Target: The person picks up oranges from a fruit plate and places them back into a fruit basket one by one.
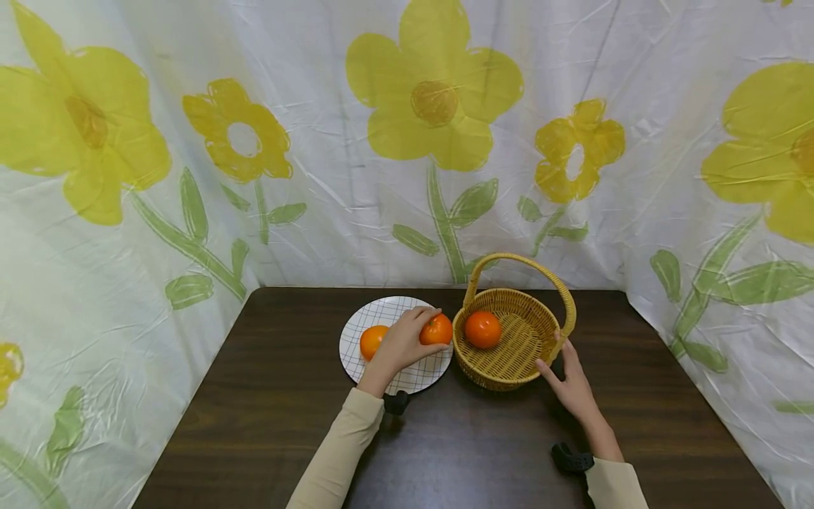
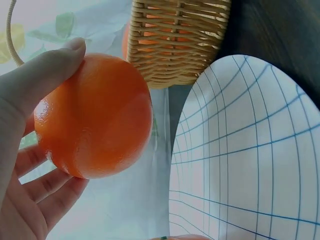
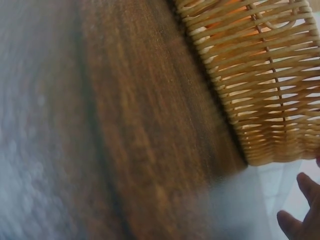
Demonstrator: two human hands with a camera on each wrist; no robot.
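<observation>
My left hand holds a round, glossy orange between thumb and fingers, over the right part of the plate and close to the basket's left rim. Another orange lies on the round white plate with its dark grid lines, partly hidden by this hand. A third orange sits at the left inside the wicker basket. At the basket's right side, my right hand holds it by the rim near the handle's foot, thumb in front. In the right wrist view only some fingertips show, beside the woven wall.
The basket's tall arched handle rises above its rim. Plate and basket stand side by side toward the back of a dark wooden table. Behind the table hangs a white curtain with yellow flowers, which also runs along both sides.
</observation>
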